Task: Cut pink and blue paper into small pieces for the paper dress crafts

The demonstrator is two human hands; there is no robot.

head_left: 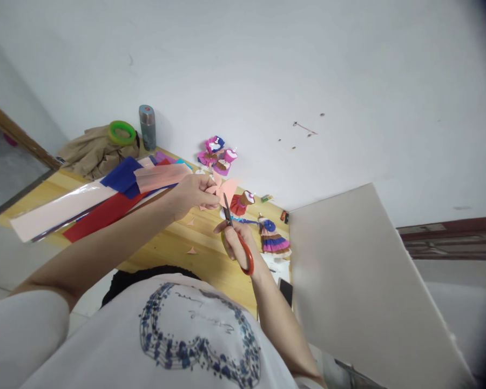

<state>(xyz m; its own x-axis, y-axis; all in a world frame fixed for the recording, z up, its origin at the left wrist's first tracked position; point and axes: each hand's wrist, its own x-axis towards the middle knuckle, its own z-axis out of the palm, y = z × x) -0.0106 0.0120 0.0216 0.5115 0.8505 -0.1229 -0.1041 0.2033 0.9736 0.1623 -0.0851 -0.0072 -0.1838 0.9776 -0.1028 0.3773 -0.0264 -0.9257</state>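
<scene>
My left hand (195, 193) pinches a peach-coloured paper cutout (228, 190) with petal-like lobes, held above the table. Red-handled scissors (249, 258) are gripped in my right hand (238, 244), their blades pointing up at the cutout's lower edge. Whether the blades touch the paper I cannot tell. Small peach scraps (191, 251) lie on the wooden table (174, 237) beneath. Just beyond the cutout stands a little dress form (241, 203) in a red and brown skirt.
Strips of coloured crepe paper (101, 213) cover the table's left side. Behind them are a brown cloth (101, 154), green tape (122, 133) and a flask (147, 128). Small dress figures (218, 154) stand by the wall; a layered paper dress (273, 237), a phone (285, 292) and a panel (356, 270) are right.
</scene>
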